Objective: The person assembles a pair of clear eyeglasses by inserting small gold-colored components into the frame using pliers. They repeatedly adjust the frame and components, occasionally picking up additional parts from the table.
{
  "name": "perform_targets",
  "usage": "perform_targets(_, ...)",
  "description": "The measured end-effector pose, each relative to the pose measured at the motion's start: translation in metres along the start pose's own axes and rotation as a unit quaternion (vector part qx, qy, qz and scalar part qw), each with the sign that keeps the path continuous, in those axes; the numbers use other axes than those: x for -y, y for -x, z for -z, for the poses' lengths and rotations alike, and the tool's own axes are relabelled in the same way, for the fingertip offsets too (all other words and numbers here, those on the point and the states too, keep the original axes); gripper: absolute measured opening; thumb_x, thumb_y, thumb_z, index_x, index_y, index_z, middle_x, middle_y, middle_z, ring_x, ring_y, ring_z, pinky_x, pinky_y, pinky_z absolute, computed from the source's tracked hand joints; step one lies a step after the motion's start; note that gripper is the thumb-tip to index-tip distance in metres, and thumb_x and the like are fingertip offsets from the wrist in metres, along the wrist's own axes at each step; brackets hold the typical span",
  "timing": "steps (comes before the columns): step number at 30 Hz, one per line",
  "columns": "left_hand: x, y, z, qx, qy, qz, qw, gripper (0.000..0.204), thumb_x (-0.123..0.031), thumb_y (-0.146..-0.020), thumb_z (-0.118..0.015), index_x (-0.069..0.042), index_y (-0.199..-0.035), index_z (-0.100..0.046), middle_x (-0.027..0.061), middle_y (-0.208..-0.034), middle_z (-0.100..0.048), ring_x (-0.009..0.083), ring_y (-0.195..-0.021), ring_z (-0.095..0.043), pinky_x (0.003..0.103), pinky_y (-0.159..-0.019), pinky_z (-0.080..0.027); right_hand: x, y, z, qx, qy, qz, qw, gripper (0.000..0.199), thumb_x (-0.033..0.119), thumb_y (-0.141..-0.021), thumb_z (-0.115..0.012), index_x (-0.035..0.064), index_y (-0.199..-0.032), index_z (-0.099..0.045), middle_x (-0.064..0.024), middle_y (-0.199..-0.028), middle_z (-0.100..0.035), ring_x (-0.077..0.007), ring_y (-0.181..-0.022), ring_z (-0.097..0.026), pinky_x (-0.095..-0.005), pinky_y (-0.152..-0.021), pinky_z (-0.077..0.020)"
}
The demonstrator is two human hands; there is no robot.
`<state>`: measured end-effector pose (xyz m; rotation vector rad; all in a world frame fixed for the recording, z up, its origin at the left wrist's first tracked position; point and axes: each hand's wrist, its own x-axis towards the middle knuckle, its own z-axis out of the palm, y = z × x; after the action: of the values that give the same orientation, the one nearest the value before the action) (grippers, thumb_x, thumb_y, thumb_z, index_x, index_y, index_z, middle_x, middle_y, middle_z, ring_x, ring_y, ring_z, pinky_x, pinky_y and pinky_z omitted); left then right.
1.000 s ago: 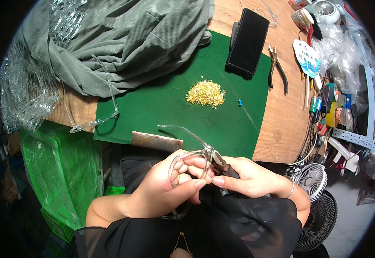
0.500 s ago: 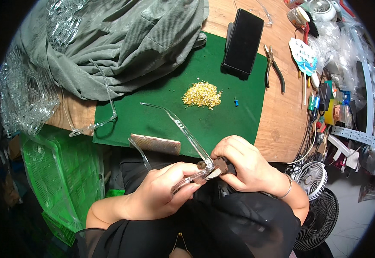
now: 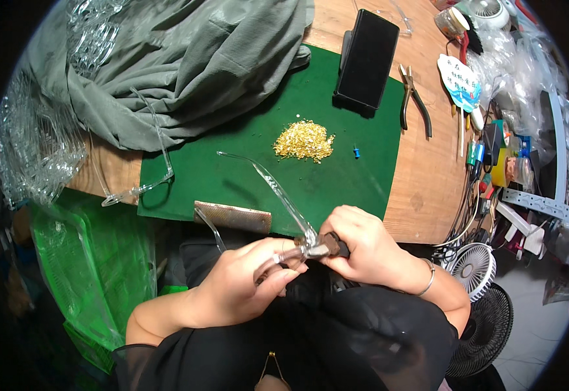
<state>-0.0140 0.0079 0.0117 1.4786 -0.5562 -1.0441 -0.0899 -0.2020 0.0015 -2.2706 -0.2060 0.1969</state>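
Observation:
My left hand (image 3: 235,283) is closed around the front of a clear plastic eyeglass frame (image 3: 279,189), and one long temple points up and away over the mat. The other temple sticks out past my left knuckles. In my right hand (image 3: 370,251) is a pliers-like tool with a brown, worn metal head (image 3: 327,245) and dark handles, mostly covered by the fingers. Its head meets the frame at the corner where the temple joins. Whether the jaws are clamped there is too small to tell. Both hands are close together above my lap, just off the table edge.
On the green mat (image 3: 239,179) lie a heap of tiny gold pieces (image 3: 302,141), a blue push pin (image 3: 357,152) and a phone (image 3: 368,58). Another clear frame (image 3: 131,194) rests by grey cloth (image 3: 199,78). Pliers (image 3: 416,101) lie right; a rough strip (image 3: 235,217) edges the table.
The frame and the tool head have turned slightly against each other, and the hinge corner has shifted a little up and left. Both hands keep their grips.

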Motion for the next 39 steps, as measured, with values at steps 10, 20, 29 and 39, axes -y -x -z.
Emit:
perform_targets(10,-0.022,0.004,0.022,-0.024,0.328,0.07,0.942,0.046,0.01,-0.084,-0.053,0.003,-0.126,-0.037,0.0143,-0.099,-0.059,0.0119,-0.073,-0.06,0.023,-0.065,-0.053,-0.064,-0.03,-0.03,-0.128,0.13,-0.09,0.979,0.026,0.001,-0.067,-0.064,0.0053,-0.091,-0.053,-0.011,-0.082,-0.052,-0.0301,-0.079,-0.053,-0.0379,-0.071,-0.0412)
perform_targets(20,-0.012,0.0,0.016,-0.011,0.316,0.106,0.943,0.048,0.012,-0.081,-0.053,0.004,-0.125,-0.037,0.016,-0.1,-0.059,0.0171,-0.069,-0.063,0.026,-0.065,-0.053,-0.063,-0.044,-0.047,-0.12,0.187,-0.076,0.972,0.027,0.007,-0.065,-0.069,0.0085,-0.089,-0.057,-0.0064,-0.079,-0.052,-0.0254,-0.078,-0.052,-0.0365,-0.069,-0.036)
perform_targets(29,-0.011,-0.004,0.007,-0.003,0.321,0.096,0.942,0.045,0.008,-0.083,-0.055,0.002,-0.125,-0.039,0.0144,-0.1,-0.058,0.0151,-0.07,-0.062,0.025,-0.066,-0.053,-0.058,-0.041,-0.026,-0.134,-0.025,-0.137,0.981,0.018,0.003,-0.073,-0.063,0.0011,-0.086,-0.051,-0.016,-0.081,-0.055,-0.0364,-0.078,-0.055,-0.0423,-0.067,-0.0436)
perform_targets(39,-0.013,0.001,0.01,-0.074,0.347,0.082,0.931,0.044,0.006,-0.083,-0.056,0.003,-0.124,-0.04,0.0135,-0.105,-0.055,0.0116,-0.076,-0.06,0.022,-0.064,-0.052,-0.07,-0.033,-0.037,-0.157,0.104,-0.089,0.978,0.023,0.0,-0.069,-0.064,0.0031,-0.091,-0.056,-0.0115,-0.082,-0.055,-0.0301,-0.077,-0.056,-0.0369,-0.068,-0.0423)
